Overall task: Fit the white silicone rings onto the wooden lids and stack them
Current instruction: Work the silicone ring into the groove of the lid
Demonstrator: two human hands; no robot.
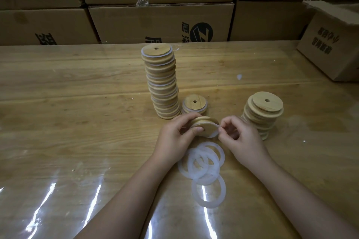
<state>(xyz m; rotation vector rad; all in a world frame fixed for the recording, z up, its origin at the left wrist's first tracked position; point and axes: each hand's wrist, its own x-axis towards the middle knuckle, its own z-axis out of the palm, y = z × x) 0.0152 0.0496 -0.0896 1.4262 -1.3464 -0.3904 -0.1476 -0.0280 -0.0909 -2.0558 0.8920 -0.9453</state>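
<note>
Wooden lid [208, 129], round with a small centre hole, held tilted just above the table [77, 122] at centre frame; the left hand [174, 136] grips it, fingers curled behind the far edge and thumb pressed on the near face. White silicone ring [213, 134], partly seated round the lid's lower right rim; the right hand [240, 137] pinches it between thumb and forefinger at the lid's right edge, remaining fingers curled in. Loose rings [211, 175], several, overlapping in a flat heap on the table just below the hands, between the two forearms. Single ring [194, 193], lying flat, touching the near side of the heap. Tall stack [161, 83] of lids, white ring edges showing between layers, leaning slightly, standing beyond the left hand. Short stack [194, 105], a few lids with white edges showing, just beside the tall stack's base on its right. Third stack [262, 114] of lids, medium height, unevenly piled, to the right of the right hand; whether these carry rings cannot be told. Small white scrap [239, 76] on the table beyond the stacks. Clear glossy sheet [48, 200] covering the table, with bright glare streaks near the viewer. Cardboard cartons [155, 21], printed in black, stacked in a wall along the table's far edge. Open carton [334, 44], standing on the table at far right.
</note>
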